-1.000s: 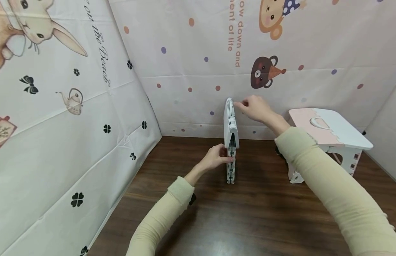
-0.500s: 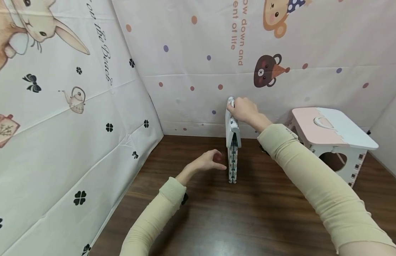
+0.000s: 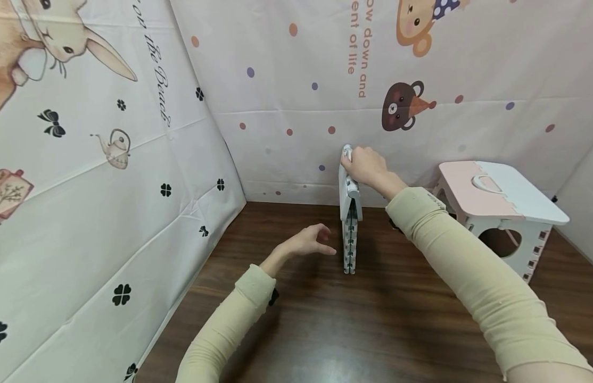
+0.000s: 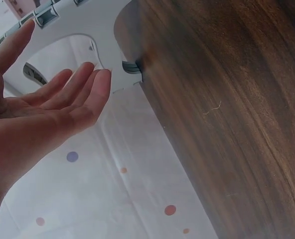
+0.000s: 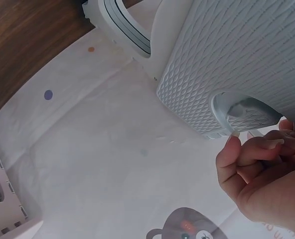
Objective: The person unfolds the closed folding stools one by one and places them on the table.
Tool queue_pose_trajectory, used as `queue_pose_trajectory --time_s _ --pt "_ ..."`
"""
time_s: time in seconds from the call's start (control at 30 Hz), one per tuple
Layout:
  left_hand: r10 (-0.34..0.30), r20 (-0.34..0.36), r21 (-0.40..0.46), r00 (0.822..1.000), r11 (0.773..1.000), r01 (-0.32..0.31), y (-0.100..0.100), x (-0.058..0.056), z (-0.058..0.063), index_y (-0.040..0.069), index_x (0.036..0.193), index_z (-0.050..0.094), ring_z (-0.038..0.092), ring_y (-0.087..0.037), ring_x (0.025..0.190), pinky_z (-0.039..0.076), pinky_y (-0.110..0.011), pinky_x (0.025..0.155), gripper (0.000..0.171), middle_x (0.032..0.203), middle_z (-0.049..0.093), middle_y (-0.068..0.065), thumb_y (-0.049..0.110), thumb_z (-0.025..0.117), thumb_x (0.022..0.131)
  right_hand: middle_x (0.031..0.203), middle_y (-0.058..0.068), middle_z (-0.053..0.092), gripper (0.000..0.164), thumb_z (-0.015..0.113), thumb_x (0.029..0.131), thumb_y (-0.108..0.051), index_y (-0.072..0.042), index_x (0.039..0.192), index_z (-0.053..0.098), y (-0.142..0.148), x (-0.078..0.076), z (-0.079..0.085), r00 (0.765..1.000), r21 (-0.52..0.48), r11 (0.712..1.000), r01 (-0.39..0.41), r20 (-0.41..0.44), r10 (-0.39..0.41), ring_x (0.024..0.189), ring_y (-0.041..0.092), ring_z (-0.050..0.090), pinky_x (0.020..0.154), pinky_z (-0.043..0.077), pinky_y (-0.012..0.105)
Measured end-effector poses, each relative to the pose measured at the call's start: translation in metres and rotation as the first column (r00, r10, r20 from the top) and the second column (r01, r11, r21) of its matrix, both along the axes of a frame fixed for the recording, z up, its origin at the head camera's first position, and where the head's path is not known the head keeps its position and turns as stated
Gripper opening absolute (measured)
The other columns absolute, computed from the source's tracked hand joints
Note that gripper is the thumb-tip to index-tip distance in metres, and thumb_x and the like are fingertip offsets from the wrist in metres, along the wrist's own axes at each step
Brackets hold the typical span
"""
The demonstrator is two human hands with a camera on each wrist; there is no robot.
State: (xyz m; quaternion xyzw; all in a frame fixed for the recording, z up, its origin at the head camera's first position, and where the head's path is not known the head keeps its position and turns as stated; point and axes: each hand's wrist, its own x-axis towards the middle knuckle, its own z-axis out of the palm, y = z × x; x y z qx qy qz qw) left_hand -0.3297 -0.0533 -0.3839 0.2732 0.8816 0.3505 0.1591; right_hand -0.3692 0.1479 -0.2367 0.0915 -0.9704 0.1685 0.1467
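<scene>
A folded white step stool (image 3: 350,242) stands upright on edge on the brown wood-grain surface, its hinged legs pressed together below. My right hand (image 3: 368,166) holds its upper end. In the right wrist view, the curled fingers of the right hand (image 5: 267,164) grip the stool's handle beside an opening in the textured top panel (image 5: 242,55). Just left of the legs, my left hand (image 3: 306,242) hovers with thumb and fingers spread apart, touching nothing. The left wrist view has this hand (image 4: 53,104) before the stool's white leg panel (image 4: 110,30) with its large cut-out.
An unfolded stool with a pink and white top (image 3: 504,194) and a handle stands at the right. Printed white cloth (image 3: 277,90) hangs behind and along the left side. The wood-grain surface (image 3: 315,330) stretches toward me.
My left hand has let go of the folded stool's legs and drawn back slightly left. My right hand has moved left onto the stool's upper end and taken hold.
</scene>
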Motion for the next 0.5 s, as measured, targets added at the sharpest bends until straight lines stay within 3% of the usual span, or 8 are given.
queue_pose_trajectory --time_s 0.37,0.5 --pt "-0.013 -0.019 0.011 1.0 1.0 0.013 0.006 0.001 0.006 0.004 0.13 0.051 0.056 -0.024 0.117 0.048 -0.037 0.097 0.057 0.127 0.059 -0.013 0.032 0.073 0.085 0.06 0.004 0.044 0.044 0.036 0.098 -0.036 -0.012 0.062 0.041 0.0 0.002 -0.001 1.0 0.003 1.0 0.02 -0.007 -0.02 0.054 0.021 0.044 0.048 0.033 0.031" --pt "-0.01 -0.028 0.047 1.0 0.999 0.011 0.012 0.0 0.006 0.004 0.13 0.052 0.058 -0.022 0.114 0.049 -0.036 0.094 0.056 0.124 0.061 -0.011 0.034 0.071 0.087 0.066 0.01 0.051 0.059 0.023 0.101 -0.052 -0.012 0.064 0.044 0.004 0.004 -0.006 1.0 -0.028 1.0 0.013 -0.026 -0.014 0.062 0.026 0.051 0.052 0.036 0.035"
